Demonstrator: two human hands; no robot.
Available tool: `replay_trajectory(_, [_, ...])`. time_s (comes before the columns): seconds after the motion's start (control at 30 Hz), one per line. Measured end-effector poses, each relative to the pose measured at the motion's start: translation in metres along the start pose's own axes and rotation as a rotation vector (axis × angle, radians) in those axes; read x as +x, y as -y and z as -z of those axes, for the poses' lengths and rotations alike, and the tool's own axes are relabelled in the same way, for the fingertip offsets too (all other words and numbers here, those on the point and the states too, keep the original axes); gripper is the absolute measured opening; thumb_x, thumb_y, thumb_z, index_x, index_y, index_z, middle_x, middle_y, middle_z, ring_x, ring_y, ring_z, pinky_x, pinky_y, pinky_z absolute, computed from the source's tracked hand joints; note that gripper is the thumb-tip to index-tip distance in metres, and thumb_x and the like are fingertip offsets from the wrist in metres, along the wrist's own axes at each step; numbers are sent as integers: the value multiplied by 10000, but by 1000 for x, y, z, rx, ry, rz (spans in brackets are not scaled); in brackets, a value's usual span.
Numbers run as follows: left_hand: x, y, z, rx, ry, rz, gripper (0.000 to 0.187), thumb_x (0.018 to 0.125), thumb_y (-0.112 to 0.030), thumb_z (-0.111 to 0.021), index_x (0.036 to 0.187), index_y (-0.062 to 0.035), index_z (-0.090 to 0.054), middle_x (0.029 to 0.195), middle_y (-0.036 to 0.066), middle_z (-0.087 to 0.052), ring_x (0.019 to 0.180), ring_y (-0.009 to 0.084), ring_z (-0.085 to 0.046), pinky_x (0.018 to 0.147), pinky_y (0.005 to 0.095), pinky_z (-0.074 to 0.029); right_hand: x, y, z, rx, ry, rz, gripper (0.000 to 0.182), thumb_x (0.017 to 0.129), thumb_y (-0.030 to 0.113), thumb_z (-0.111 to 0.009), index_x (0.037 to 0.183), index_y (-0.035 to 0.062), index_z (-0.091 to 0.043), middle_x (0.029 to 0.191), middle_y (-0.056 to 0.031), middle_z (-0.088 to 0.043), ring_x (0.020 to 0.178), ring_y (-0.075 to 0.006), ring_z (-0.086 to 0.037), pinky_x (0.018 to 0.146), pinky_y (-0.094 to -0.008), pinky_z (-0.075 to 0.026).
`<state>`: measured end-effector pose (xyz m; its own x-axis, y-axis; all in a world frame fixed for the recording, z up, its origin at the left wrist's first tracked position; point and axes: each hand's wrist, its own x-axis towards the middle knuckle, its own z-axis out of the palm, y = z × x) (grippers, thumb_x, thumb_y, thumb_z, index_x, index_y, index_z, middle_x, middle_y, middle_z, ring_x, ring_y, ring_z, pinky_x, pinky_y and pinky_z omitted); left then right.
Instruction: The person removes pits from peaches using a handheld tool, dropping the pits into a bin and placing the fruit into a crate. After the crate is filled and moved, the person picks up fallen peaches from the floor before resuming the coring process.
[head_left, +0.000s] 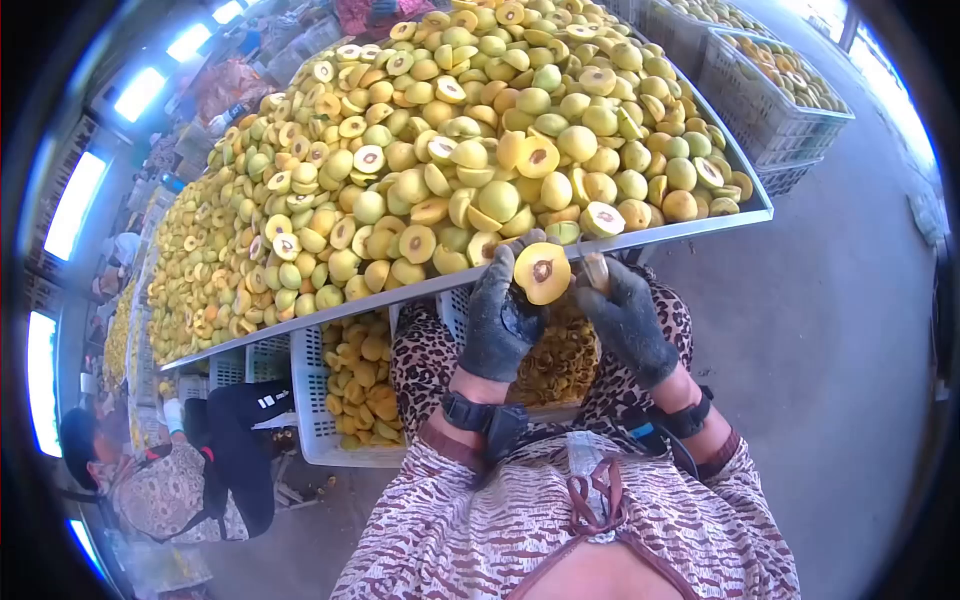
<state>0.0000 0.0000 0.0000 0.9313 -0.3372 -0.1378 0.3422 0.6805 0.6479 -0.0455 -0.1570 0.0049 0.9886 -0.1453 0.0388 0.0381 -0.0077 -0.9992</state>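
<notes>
Peach half sits cut face up in our left hand, fingers curled under it so the pit shows; our right hand pinches a small tool just beside, heaped tray beyond.

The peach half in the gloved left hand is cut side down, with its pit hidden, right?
Not quite. In the head view the peach half in the gloved left hand faces cut side up, with its pit showing.
</notes>
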Motion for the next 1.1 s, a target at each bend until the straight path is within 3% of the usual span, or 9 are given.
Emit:
replay_trajectory(0.2, [17, 26, -17, -77, 182, -64, 451, 1043, -388, -420, 1234, 6, -530, 1202, 176, -586, 1099, 305, -597, 965, 404, -511, -17, 6, 14, 0, 171, -96, 183, 839, 36, -573, 999, -48, -599, 820, -53, -606, 769, -110, -516, 700, -299, -471])
replay_trajectory(0.53, [2, 7, -33, 350, -90, -481, 369, 1037, -311, -455, 993, 14, -625, 1002, 148, -657, 921, 244, -649, 848, 354, -545, -11, -16, -19, 80, 239, -25, 221, 807, 21, -568, 1011, -55, -609, 850, -83, -635, 801, -115, -556, 710, -313, -479])
replay_trajectory(0.63, [3, 8, -28, 309, -70, -445, 357, 1032, -295, -475, 955, 17, -628, 976, 151, -663, 890, 240, -653, 817, 348, -551, -8, -33, -26, 142, 212, 73, 206, 799, 24, -585, 986, -55, -620, 827, -89, -651, 786, -112, -568, 702, -319, -483])
replay_trajectory(0.87, [-1, 4, -31, 313, 3, -397, 278, 971, -207, -597, 856, 30, -685, 836, 103, -704, 754, 161, -666, 711, 297, -555, -17, -23, -25, 16, 294, -101, 151, 807, 38, -627, 937, -34, -659, 750, -48, -658, 718, -101, -575, 683, -331, -495])
replay_trajectory(0.9, [2, 9, -21, 754, -16, -712, 254, 962, -190, -602, 869, 30, -687, 844, 107, -706, 758, 158, -667, 708, 295, -554, -14, -16, -24, 54, 315, -180, 142, 817, 43, -632, 935, -30, -662, 748, -53, -661, 717, -100, -581, 680, -332, -497])
replay_trajectory(0.93, [4, 16, -17, 782, -32, -815, 254, 960, -192, -603, 872, 31, -688, 843, 106, -706, 750, 163, -667, 708, 294, -553, -12, -13, -24, 62, 342, -148, 124, 846, 60, -637, 943, -13, -663, 779, -10, -650, 716, -78, -572, 659, -298, -494])
replay_trajectory(1.0, [-3, 5, -27, 378, 27, -465, 302, 979, -252, -578, 962, 33, -675, 921, 110, -691, 844, 173, -663, 761, 290, -548, -3, -26, -22, -4, 330, -63, 112, 880, 91, -648, 947, 3, -670, 810, 29, -648, 715, -59, -568, 646, -273, -498])
replay_trajectory(1.03, [0, 5, -22, 359, 79, -389, 421, 1026, -362, -463, 1148, 22, -583, 969, 117, -658, 888, 201, -638, 789, 334, -547, 4, -36, -22, -66, 292, -37, 118, 885, 104, -653, 943, 3, -677, 809, 26, -656, 713, -60, -572, 654, -282, -504])
replay_trajectory(1.1, [-1, 3, -21, 128, 71, -305, 403, 1002, -356, -521, 1157, 12, -572, 1025, 147, -636, 932, 237, -637, 797, 333, -552, 11, -26, -22, -149, 295, -74, 133, 896, 125, -655, 940, 4, -688, 807, 14, -670, 736, -56, -575, 665, -296, -511])
